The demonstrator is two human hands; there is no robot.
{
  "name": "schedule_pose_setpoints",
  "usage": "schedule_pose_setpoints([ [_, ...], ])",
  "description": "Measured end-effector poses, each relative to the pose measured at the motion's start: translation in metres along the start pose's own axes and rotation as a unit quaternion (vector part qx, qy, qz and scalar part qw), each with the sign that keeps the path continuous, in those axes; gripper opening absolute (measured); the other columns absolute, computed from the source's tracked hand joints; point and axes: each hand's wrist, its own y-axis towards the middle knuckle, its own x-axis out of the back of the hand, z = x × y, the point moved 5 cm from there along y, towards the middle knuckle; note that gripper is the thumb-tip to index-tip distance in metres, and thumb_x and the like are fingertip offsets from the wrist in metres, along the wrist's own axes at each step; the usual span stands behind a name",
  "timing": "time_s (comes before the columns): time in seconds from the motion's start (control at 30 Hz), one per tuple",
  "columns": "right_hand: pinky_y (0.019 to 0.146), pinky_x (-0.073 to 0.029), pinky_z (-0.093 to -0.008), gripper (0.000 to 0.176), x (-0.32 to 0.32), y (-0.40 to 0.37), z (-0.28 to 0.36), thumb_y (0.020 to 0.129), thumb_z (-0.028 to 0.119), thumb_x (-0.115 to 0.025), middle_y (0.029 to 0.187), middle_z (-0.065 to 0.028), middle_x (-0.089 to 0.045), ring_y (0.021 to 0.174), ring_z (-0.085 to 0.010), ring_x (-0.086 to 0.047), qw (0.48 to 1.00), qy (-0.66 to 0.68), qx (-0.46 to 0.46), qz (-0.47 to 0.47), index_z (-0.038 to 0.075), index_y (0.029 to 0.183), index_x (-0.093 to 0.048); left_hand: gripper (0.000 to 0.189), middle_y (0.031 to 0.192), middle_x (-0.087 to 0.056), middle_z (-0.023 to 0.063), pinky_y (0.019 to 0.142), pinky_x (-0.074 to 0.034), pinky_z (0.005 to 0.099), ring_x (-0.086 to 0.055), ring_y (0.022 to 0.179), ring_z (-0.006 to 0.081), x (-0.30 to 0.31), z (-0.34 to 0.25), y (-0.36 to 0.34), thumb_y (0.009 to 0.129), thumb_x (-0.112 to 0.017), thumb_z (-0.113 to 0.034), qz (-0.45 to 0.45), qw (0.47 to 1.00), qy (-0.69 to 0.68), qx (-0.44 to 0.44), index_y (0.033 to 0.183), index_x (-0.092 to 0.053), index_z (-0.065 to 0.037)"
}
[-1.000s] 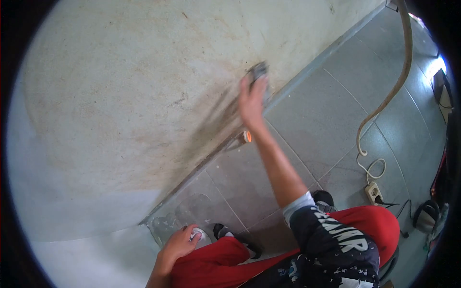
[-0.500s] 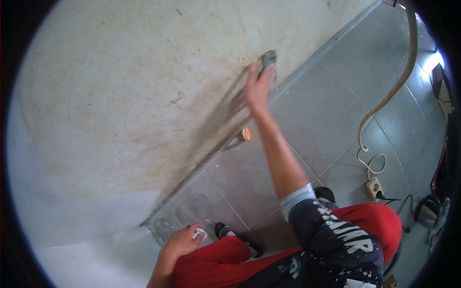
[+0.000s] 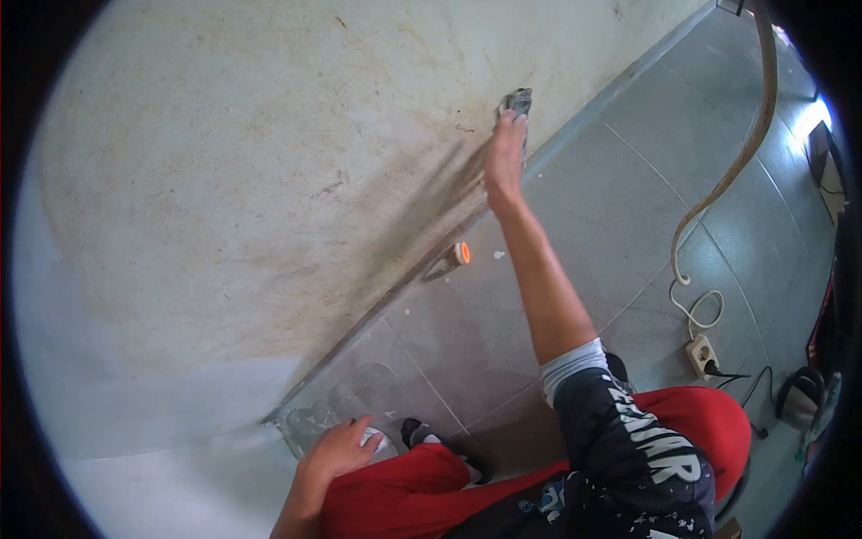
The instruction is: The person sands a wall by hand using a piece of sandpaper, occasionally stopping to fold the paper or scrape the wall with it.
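Observation:
My right hand [image 3: 506, 163] reaches far out along the foot of the stained wall [image 3: 224, 207]. Its fingers press a flat, dusty grey pad [image 3: 519, 103], resembling folded sandpaper, against the wall's surface just above the floor. Low in the view, my left hand [image 3: 341, 448] rests by my red-trousered knee with its fingers apart. Below those fingers part of a round white thing [image 3: 374, 437] shows; the hand overlaps it. Between my hands, a small container with an orange rim [image 3: 461, 253] stands by the bottom of the wall.
Grey floor tiles [image 3: 593, 225] run along the wall. To the right, a thick hose [image 3: 752, 144] hangs down, near a white socket strip [image 3: 702, 357] with a black plug and cord. A metal kettle-like thing [image 3: 797, 400] stands at the far right.
My right hand and the grey pad have moved a little to the right along the wall. The left hand stays where it was.

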Motion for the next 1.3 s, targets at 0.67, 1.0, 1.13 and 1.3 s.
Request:
schedule_pose_setpoints([
  [0.67,0.125,-0.002,-0.0477,0.097,-0.055,-0.113,-0.005,0.102,0.063,-0.029,0.164,-0.0307,0.006,0.155,-0.038,0.005,0.984,-0.15,0.036,0.084,-0.011,0.156,0.002,0.051,0.126,-0.063,0.0238,0.101,-0.047,0.0423,-0.06,0.118,0.0388,0.011,-0.024,0.012,0.101,-0.054,-0.038,0.006,0.998,-0.034,-0.055,0.141,-0.05,-0.007],
  [1.0,0.125,-0.001,-0.0463,0.099,-0.011,-0.016,-0.016,0.101,0.066,-0.031,0.165,-0.0308,0.002,0.154,-0.0411,0.003,0.998,-0.061,-0.016,0.012,-0.013,0.155,-0.002,0.051,0.127,-0.063,0.0236,0.101,-0.047,0.0434,-0.06,0.118,0.0388,0.002,-0.014,0.008,0.101,-0.054,-0.039,-0.002,1.0,0.005,-0.013,0.141,-0.05,-0.007],
  [1.13,0.125,0.0,-0.0512,0.101,-0.048,-0.1,-0.008,0.101,0.066,-0.031,0.165,-0.029,0.008,0.154,-0.0402,0.005,0.989,-0.116,-0.007,0.086,-0.012,0.155,0.006,0.051,0.128,-0.062,0.0245,0.101,-0.046,0.045,-0.059,0.119,0.0399,-0.003,-0.014,0.014,0.101,-0.053,-0.04,0.014,0.998,-0.01,-0.058,0.141,-0.05,-0.007],
  [1.3,0.126,-0.003,-0.044,0.097,0.006,0.022,-0.039,0.102,0.063,-0.029,0.164,-0.0329,-0.002,0.154,-0.0411,0.0,0.991,-0.039,-0.111,-0.068,-0.015,0.154,-0.004,0.051,0.128,-0.061,0.0249,0.101,-0.046,0.0451,-0.059,0.119,0.0405,-0.002,-0.002,0.006,0.101,-0.054,-0.04,0.011,0.999,-0.017,-0.028,0.141,-0.05,-0.007],
])
